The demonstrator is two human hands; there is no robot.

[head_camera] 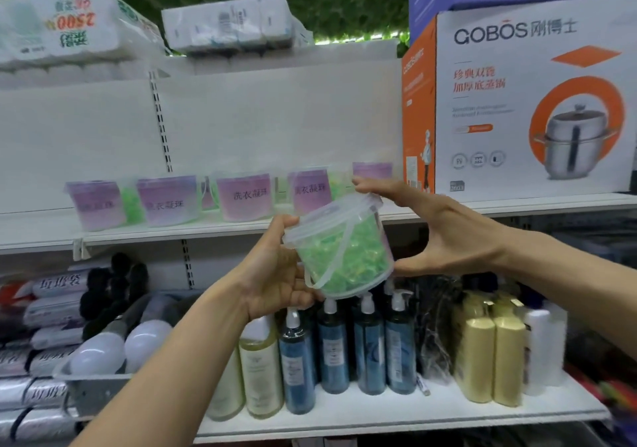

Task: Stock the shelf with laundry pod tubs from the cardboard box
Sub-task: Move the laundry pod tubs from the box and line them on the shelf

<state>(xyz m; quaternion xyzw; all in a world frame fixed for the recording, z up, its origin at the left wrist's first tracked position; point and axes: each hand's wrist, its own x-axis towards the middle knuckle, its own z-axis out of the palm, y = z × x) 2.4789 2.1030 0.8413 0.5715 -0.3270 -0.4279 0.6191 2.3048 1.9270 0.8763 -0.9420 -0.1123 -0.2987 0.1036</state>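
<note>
Clear tub (339,245) of green pods, lid on, tilted, held in air in front of middle shelf (206,231). Left hand (275,271) grip: fingers curled round tub's side and base. Right hand (444,229) grip: spread wide, fingertips on lid rim, thumb at base. Row of purple-label tubs (241,198) on shelf behind. Steamer box (524,102) at right; pump bottles (331,346) on shelf below.

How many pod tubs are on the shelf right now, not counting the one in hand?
5 tubs with purple labels on the shelf: far left, second, middle, fourth, and one behind the right hand. More may be hidden.
</note>
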